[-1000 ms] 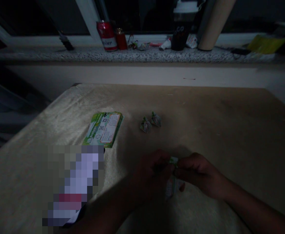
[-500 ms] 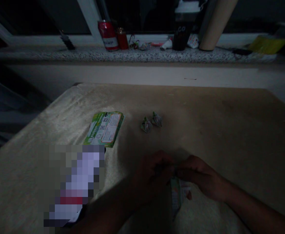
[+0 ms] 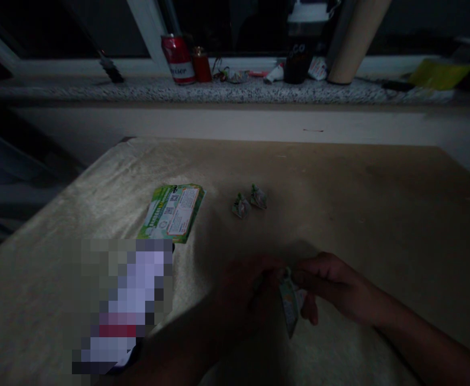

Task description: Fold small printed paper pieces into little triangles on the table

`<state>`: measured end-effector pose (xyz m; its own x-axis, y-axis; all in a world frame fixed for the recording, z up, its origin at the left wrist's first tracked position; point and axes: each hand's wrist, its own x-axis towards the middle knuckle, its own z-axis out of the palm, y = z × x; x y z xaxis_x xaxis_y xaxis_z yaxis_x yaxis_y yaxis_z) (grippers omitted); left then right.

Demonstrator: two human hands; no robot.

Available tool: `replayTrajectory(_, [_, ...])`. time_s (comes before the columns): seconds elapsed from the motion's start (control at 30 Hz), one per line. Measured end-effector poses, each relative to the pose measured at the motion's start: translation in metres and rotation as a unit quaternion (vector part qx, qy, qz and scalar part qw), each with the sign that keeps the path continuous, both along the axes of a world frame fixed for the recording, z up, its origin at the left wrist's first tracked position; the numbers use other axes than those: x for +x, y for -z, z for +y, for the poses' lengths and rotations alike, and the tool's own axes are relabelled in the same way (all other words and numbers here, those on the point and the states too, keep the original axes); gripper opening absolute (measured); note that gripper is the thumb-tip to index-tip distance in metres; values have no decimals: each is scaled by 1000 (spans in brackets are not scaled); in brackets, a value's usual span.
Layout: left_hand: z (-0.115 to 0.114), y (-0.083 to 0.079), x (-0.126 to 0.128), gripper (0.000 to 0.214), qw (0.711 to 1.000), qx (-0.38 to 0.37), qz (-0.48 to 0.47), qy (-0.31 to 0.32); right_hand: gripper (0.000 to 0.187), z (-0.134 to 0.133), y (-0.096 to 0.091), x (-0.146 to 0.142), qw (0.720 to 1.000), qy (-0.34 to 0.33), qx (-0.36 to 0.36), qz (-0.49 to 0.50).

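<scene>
Between my hands hangs a small printed packet [image 3: 289, 308], greenish with pale panels, narrowing to a point at its lower end. The fingers of my left hand [image 3: 251, 284] are closed at its upper left edge, deep in shadow. From the other side, my right hand [image 3: 335, 284] pinches the top edge between thumb and fingers, with its lower fingers curled behind. Past the hands, two small crumpled or folded green-and-white wrappers [image 3: 241, 206] lie side by side on the table.
A flat green printed package [image 3: 174, 212] lies on the cloth-covered table [image 3: 363, 198], left of the hands. Nearer me is a lit, pixelated device [image 3: 134, 300]. The granite sill [image 3: 138, 91] behind bears a red can [image 3: 178, 60], a lighter [image 3: 201, 64], a black cup [image 3: 298, 51] and a tan cylinder [image 3: 357, 43].
The packet's hanging part looks shorter and is turned more toward me. My right hand's fingers have shifted slightly, with the lower ones showing below. Things on the table stay put.
</scene>
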<state>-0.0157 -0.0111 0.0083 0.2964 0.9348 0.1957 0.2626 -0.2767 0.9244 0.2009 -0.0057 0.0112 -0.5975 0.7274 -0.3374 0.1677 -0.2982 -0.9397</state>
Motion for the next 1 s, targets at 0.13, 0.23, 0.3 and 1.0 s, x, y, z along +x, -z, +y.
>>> replayTrajectory(0.13, [4,0,1,12,994,-96,-60,-4,53,0,-2,2,1000,-16,20,4])
replayTrajectory(0.23, [10,0,1,14,977,-182,-114,4,51,1,-2,2,999,-21,25,13])
replayTrajectory(0.3, [13,0,1,20,960,-235,-154,18,47,2,-1,2,999,-12,35,23])
replayTrajectory(1.0, [15,4,6,29,915,-341,-210,53,39,7,5,1,990,31,14,136])
